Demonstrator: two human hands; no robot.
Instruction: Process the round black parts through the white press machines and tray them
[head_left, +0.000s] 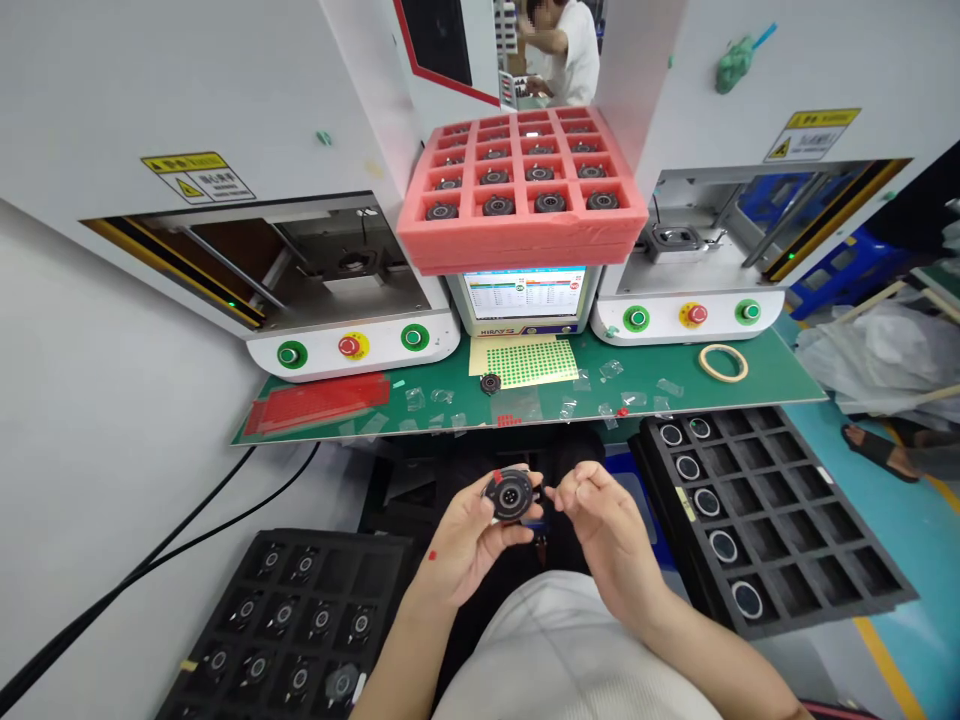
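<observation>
My left hand (pixel 466 540) grips a black round part (pixel 512 497) by its rim, with the ringed face and small holes at its centre turned up toward me. A red sticker (pixel 498 476) shows on the part's upper edge. Just to the right, my right hand (pixel 609 532) is closed with thumb and fingertips pinched together, apart from the part's face. Whatever those fingertips hold, if anything, is too small to make out. On my left wrist there is a small red square (pixel 433 555).
A green bench (pixel 540 405) carries red sticker sheets (pixel 319 403), a green-dot sheet (pixel 532 362), another black part (pixel 490 383) and a tape roll (pixel 723 363). Machines flank a pink foam tray (pixel 525 240). Black trays (pixel 345 570) (pixel 806 520) flank me. Behind, a person (pixel 574 50) works.
</observation>
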